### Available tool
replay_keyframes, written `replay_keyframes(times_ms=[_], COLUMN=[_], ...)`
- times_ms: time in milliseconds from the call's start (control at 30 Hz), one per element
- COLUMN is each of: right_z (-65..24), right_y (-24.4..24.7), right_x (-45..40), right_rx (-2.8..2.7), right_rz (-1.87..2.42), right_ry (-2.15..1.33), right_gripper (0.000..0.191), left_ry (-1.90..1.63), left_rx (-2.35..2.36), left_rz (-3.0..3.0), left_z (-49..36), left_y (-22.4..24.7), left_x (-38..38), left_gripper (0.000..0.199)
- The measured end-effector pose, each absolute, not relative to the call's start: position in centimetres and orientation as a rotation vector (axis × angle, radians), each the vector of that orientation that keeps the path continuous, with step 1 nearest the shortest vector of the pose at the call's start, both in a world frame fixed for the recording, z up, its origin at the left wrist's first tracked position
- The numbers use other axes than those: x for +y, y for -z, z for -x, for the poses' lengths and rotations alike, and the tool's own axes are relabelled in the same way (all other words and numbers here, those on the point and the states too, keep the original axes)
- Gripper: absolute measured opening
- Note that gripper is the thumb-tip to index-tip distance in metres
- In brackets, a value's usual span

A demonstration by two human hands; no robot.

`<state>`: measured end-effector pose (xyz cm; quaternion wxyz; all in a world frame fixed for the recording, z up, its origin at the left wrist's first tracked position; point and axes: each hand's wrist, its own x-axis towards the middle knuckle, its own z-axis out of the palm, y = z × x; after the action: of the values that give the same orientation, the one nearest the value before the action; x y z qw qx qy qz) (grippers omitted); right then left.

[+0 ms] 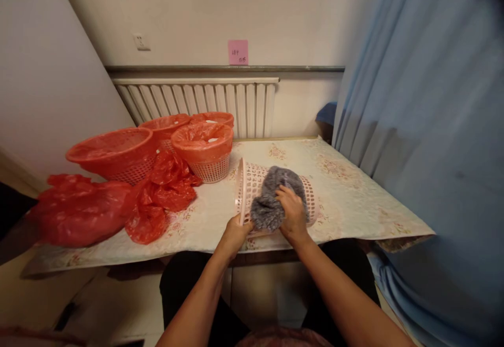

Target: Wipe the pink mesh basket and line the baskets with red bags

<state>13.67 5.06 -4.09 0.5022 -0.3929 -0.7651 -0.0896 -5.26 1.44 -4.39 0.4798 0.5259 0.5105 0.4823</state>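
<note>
A pale pink perforated plastic basket [241, 192] lies on its side on the table, its wide rim facing left. My left hand [236, 232] grips the near part of that rim, fingers closed around it. Across the basket's upper side a fluffy grey cloth [271, 200] is bunched. My right hand [292, 213] presses on the cloth with curled fingers, holding it against the basket wall. The fingertips of my right hand partly sink into the cloth.
Several baskets lined with red bags, one of them the front basket [210, 166], stand at the left. Loose red plastic bags [157, 195] lie before them. A floral cloth covers the table [346, 205]. Behind is a radiator [205, 97]; a blue curtain [425, 126] hangs at right.
</note>
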Motion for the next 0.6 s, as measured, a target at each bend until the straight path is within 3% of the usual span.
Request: replay_keyframes(times_ms=[133, 267, 400, 600], right_z=[-19.6, -22.1, -19.8, -11.7], right_y=[6.7, 7.4, 4.8, -0.6], right_x=[6.9, 7.4, 7.8, 5.6], right_rx=[-1.622, -1.327, -1.351, -1.696], right_rz=[1.160, 1.353, 1.322, 0.915], right_ry=[0.279, 0.207, 0.161, -0.047], right_gripper=[0.024, 0.036, 0.035, 0.025], left_ry=[-1.165, -1.166, -1.137, -1.150], left_rx=[1.226, 1.230, 1.238, 1.217], left_rz=[-1.268, -1.263, -1.265, -1.255], left_z=[5.4, 5.0, 4.5, 4.2], left_y=[4.5, 3.9, 2.9, 1.2], left_x=[1.6, 1.5, 1.0, 0.8], left_gripper=[0.039, 0.037, 0.031, 0.027])
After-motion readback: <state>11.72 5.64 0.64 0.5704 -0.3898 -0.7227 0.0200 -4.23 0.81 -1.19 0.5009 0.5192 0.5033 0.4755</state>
